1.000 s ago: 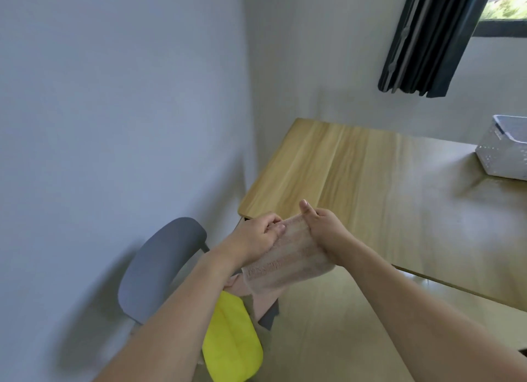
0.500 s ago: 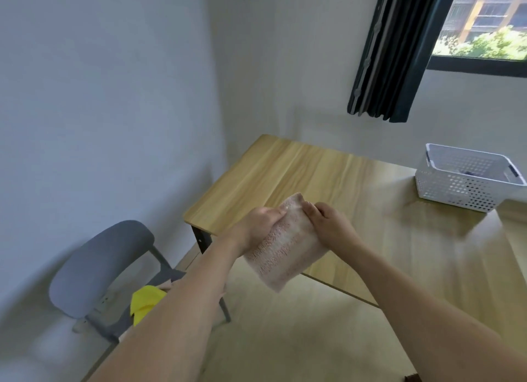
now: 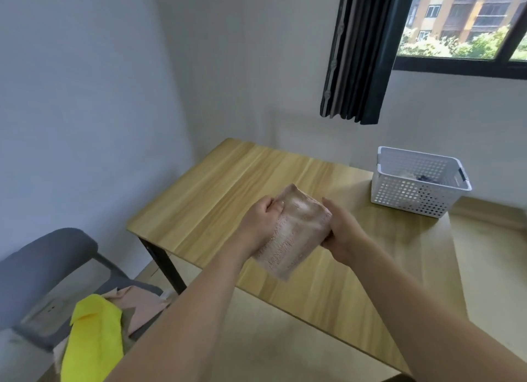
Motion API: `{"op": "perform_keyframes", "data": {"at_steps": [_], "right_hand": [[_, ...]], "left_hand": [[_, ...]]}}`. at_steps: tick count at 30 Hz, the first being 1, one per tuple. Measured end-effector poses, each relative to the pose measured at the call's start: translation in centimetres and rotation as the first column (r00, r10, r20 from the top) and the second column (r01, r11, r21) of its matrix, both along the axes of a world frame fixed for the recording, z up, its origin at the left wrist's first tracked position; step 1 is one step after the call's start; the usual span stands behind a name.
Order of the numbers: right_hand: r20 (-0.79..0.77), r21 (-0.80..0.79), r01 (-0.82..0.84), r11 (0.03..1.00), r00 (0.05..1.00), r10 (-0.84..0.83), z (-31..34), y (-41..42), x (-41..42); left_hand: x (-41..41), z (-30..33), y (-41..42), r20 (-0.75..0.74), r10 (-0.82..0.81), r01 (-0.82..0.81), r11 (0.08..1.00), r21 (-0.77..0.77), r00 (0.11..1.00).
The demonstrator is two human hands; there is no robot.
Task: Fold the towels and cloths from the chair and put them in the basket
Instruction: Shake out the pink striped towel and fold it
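Observation:
A folded beige towel [image 3: 293, 233] hangs in the air above the wooden table [image 3: 216, 193], held between both hands. My left hand [image 3: 261, 223] grips its left edge with the thumb on top. My right hand [image 3: 340, 230] grips its right edge, fingers curled under. The white perforated basket [image 3: 416, 190] stands at the table's far right; something dark lies inside it. At the lower left, the grey chair [image 3: 42, 264] carries a yellow cloth [image 3: 92, 344] and a pinkish cloth [image 3: 142, 302].
A grey wall runs along the left and back. A dark curtain [image 3: 359, 53] hangs beside the window at the upper right. The table's black leg [image 3: 162, 262] stands between chair and tabletop. Light floor shows below the table's near edge.
Both hands have carried the towel from above the chair to over the table, spreading apart along its edges. My view has swung right, bringing the basket fully into sight.

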State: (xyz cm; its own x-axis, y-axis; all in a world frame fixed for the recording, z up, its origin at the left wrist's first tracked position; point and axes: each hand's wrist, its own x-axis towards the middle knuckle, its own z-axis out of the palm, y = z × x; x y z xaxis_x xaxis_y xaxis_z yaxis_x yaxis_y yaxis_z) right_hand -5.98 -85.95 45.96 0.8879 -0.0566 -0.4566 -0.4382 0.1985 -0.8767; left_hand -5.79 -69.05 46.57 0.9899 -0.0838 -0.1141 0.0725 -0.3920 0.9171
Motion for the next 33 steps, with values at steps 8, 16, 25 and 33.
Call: {"op": "perform_keyframes", "data": {"at_steps": [8, 16, 25, 33], "right_hand": [[0.022, -0.143, 0.030, 0.989, 0.999, -0.027, -0.4, -10.3, 1.2], [0.072, -0.071, 0.107, 0.992, 0.992, -0.101, -2.3, -21.1, 3.9], [0.087, -0.051, 0.045, 0.998, 0.995, -0.040, -2.6, -34.5, 7.2], [-0.086, 0.087, -0.107, 0.990, 0.990, 0.115, -0.9, -40.8, 11.9]], "left_hand": [[0.5, -1.0, -11.2, 0.000, 0.115, -0.115, 0.993, 0.009, 0.993], [2.8, -2.1, -22.0, -0.108, 0.136, -0.139, 0.990, -0.025, 0.985], [4.5, -1.7, -35.9, -0.185, 0.294, -0.305, 0.952, -0.032, 0.938], [10.0, -1.4, -41.3, -0.160, 0.236, -0.236, 0.972, 0.020, 0.958]]}}
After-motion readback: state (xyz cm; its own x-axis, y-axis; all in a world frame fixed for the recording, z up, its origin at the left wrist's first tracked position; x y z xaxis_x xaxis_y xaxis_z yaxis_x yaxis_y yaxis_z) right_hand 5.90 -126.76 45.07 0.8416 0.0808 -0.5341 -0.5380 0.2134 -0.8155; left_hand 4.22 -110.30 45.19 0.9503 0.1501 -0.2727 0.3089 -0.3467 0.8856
